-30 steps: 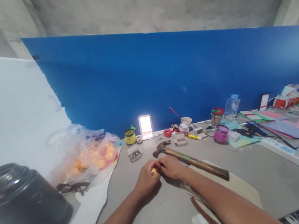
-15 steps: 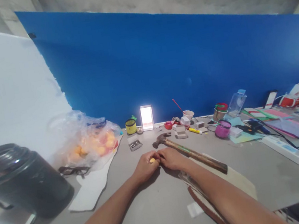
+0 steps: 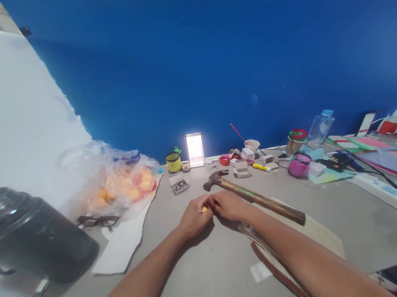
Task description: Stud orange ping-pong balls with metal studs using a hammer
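My left hand was curled around a small yellow thing; only a bit of it showed between my fingers, so I couldn't make out its shape. My right hand was bent in against the left, fingertips hidden, and I cannot tell whether they pinched anything. Both hands were low over the table, near its middle.

Just beyond my right hand lay the hammer, claw end farther off, its handle slanting over a pale cloth that my forearm partly covered. A white scrap lay near that forearm. Ahead stood an open box of shiny bits too small to tell apart. Behind it, a screen glared blank white. To the left, clear plastic blurred some orange balls or fruit, and a dark jar was cut off by the edge of my view.
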The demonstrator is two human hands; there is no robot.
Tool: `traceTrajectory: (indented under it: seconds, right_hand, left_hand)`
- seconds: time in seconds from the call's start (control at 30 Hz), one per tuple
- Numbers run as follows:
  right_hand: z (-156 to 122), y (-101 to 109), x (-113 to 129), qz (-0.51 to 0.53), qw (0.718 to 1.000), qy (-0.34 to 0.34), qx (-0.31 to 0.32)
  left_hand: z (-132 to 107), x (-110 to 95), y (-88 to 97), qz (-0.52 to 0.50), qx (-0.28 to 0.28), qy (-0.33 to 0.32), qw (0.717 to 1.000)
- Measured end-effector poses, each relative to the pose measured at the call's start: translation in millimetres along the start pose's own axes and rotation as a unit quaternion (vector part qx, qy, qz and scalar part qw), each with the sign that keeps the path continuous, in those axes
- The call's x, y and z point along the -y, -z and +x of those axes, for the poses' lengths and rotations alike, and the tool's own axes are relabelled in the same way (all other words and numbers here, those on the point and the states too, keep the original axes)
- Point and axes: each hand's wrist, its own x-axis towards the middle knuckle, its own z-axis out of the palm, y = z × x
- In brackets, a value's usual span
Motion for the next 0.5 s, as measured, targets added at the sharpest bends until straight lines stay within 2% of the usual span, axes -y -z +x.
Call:
traceTrajectory:
  seconds: [0.17,0.3,0.4,0.5]
  right_hand:
    - [2,-5,-4,-0.005,1.0,0.004,-0.009]
    - [5,-6,-8,0.035,0.996,-0.047,-0.069]
    - [15,5,-7,0.089,0.986,-0.082,-0.111]
    - [38,23,6,0.038,0.995,-0.059,-0.077]
  left_hand:
    - [0,-2,-0.4,-0.01,0.001,-0.005,1.0]
    - [-1,-1,-0.7,-0.009,-0.032,0.005,0.999]
    - [-2,0,-1.1,-0.007,-0.051,0.02,0.998]
    - [-3,-1,-1.5,0.009,-0.045,0.017,0.999]
